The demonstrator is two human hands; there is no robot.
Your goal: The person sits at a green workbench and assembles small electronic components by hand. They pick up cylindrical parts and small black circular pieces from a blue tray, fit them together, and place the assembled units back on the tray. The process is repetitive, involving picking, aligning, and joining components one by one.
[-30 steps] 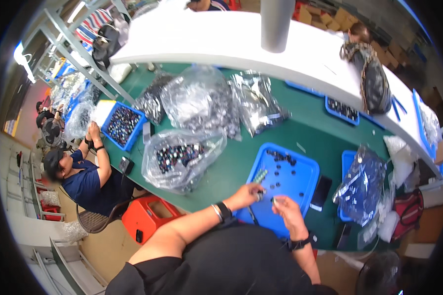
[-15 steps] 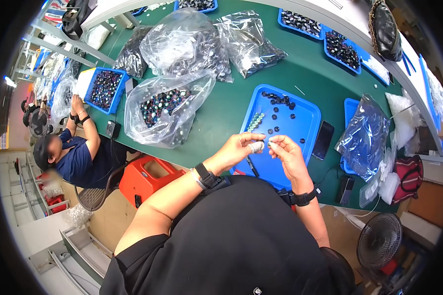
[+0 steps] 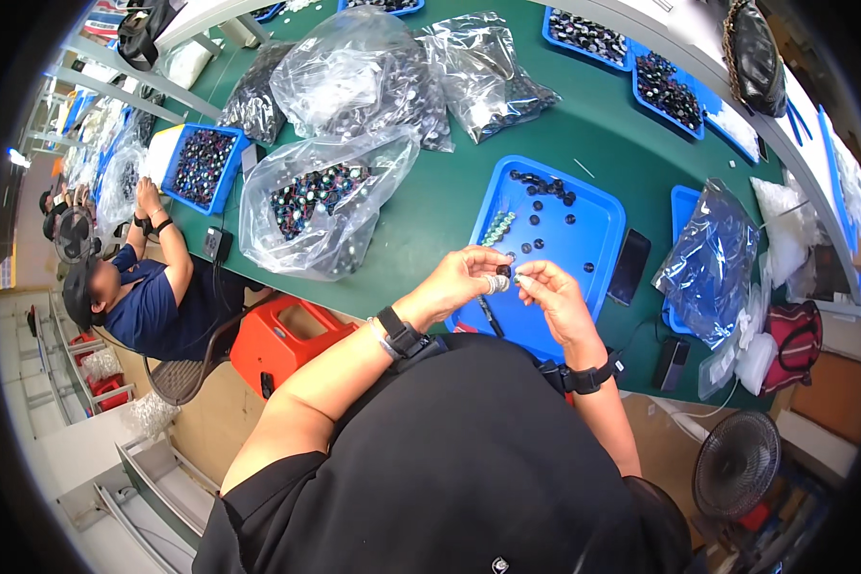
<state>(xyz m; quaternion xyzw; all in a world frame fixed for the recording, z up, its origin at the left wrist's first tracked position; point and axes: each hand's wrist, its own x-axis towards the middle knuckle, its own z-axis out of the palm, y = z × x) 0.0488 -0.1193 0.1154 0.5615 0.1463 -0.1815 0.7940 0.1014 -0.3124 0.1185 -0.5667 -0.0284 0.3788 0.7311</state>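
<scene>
Over the near half of a blue tray (image 3: pixel 598 225), my two hands are close together with fingertips almost touching. My left hand (image 3: pixel 459 279) pinches a small round black part (image 3: pixel 504 272) between thumb and fingers; a pale wrap covers one fingertip. Thumb and forefinger of my right hand (image 3: pixel 553 295) are pressed together beside it, on something too small to make out. Several loose black round parts (image 3: pixel 550 187) lie toward the tray's far side. Left of them is a short row of light green pieces (image 3: pixel 497 228). A black pen-like tool (image 3: pixel 490 316) rests near the left hand.
Left of the tray stands an open clear bag (image 3: pixel 320 206) of small parts, with more filled bags (image 3: pixel 359 81) behind. A dark phone (image 3: pixel 629 266) lies right of the tray. At the left a co-worker (image 3: pixel 167 297) sits by another blue tray (image 3: pixel 231 167). A red stool (image 3: pixel 282 340) stands below.
The black part now shows more plainly in my left fingers, which have shifted slightly up. My right fingertips have drawn slightly left and stay pinched. The whole view has shifted a little.
</scene>
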